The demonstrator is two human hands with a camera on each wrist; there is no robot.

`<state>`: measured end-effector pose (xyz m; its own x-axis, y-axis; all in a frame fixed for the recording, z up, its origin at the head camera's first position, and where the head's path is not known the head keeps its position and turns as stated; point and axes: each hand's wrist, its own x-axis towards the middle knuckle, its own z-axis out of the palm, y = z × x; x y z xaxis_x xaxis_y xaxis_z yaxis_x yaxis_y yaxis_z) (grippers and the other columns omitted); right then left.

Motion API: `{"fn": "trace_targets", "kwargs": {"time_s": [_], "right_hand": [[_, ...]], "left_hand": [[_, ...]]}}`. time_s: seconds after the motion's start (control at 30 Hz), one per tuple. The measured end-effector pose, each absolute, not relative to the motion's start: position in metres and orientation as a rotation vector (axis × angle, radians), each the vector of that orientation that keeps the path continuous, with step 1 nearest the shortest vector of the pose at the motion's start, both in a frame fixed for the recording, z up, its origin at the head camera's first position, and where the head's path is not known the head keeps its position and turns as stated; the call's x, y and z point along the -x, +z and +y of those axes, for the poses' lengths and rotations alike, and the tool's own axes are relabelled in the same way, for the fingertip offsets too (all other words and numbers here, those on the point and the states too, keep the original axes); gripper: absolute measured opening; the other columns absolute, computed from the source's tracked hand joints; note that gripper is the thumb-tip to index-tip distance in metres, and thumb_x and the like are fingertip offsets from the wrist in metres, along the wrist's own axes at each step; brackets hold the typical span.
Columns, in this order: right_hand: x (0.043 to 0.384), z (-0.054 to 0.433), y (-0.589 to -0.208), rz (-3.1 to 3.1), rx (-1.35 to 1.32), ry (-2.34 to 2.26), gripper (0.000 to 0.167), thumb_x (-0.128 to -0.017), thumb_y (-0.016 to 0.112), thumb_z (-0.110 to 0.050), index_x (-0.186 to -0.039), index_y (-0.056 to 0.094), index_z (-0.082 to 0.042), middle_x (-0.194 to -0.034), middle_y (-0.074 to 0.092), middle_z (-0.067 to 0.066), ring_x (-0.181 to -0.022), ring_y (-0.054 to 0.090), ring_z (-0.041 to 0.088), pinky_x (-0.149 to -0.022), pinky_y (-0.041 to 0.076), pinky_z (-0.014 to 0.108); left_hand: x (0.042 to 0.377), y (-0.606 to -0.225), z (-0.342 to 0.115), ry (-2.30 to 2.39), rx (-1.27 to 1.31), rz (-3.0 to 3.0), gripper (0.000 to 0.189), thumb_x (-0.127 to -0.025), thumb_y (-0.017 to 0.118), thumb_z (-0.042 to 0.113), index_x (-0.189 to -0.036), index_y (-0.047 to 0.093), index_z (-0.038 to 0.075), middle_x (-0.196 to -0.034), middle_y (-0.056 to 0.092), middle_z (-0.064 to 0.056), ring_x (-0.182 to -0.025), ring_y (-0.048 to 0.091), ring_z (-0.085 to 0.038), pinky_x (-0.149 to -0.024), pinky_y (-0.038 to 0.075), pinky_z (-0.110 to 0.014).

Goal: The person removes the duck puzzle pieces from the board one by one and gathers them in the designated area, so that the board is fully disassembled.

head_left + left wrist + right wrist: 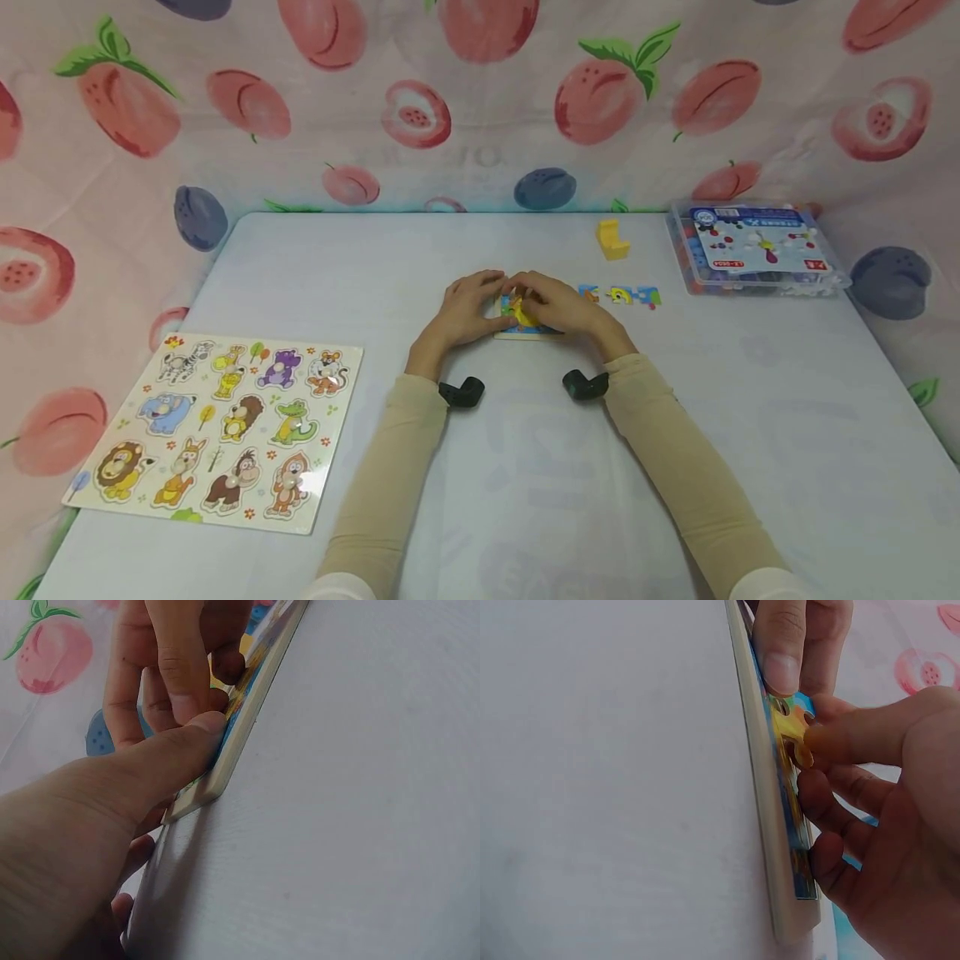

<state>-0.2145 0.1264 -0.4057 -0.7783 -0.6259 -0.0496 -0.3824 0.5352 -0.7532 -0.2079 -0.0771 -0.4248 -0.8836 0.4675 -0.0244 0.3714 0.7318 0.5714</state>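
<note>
A small wooden jigsaw board (517, 336) with a pale rim lies at the table's middle, its blue and yellow picture partly hidden by the hands. My left hand (470, 308) holds its left end, the thumb (180, 754) lying over the picture near the rim. My right hand (558, 302) is over the board's right part and pinches a yellow jigsaw piece (790, 729) between thumb and fingertips. That piece is slightly tilted above the picture, close to the left thumb. Several loose jigsaw pieces (621, 295) lie just right of the right hand.
A wooden animal puzzle board (281, 458) with knobbed pieces lies at the left. A yellow angular block (612, 242) stands at the back. A clear plastic box (757, 250) with a printed label and colourful parts is at the back right. A fruit-patterned cloth (480, 100) hangs behind.
</note>
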Motion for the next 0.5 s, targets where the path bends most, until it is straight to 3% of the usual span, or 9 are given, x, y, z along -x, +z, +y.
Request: {"fn": "trace_targets", "kwargs": {"time_s": [0.27,0.5], "right_hand": [[0.211,0.1208,-0.4045,2.543,0.85,-1.089,0.024,-0.095,0.055,-0.014,-0.118,0.056,-0.009,-0.101,0.058,0.008,-0.081,0.051,0.02,-0.073,0.044,0.033],[0.21,0.1199,-0.4058,2.538,0.79,-1.131,0.019,-0.096,0.055,-0.017,-0.112,0.058,-0.008,-0.097,0.058,0.006,-0.086,0.052,0.02,-0.076,0.044,0.032]], "left_hand": [[0.2064,-0.4237,-0.0772,0.862,-0.679,2.767,0.07,-0.085,0.066,0.045,-0.144,0.04,0.017,-0.152,0.034,0.0,-0.143,0.025,-0.019,-0.118,0.009,-0.043],[0.2063,-0.423,-0.0772,0.852,-0.688,2.764,0.071,-0.086,0.065,0.045,-0.145,0.039,0.016,-0.152,0.034,0.0,-0.144,0.024,-0.019,-0.119,0.009,-0.043]]}}
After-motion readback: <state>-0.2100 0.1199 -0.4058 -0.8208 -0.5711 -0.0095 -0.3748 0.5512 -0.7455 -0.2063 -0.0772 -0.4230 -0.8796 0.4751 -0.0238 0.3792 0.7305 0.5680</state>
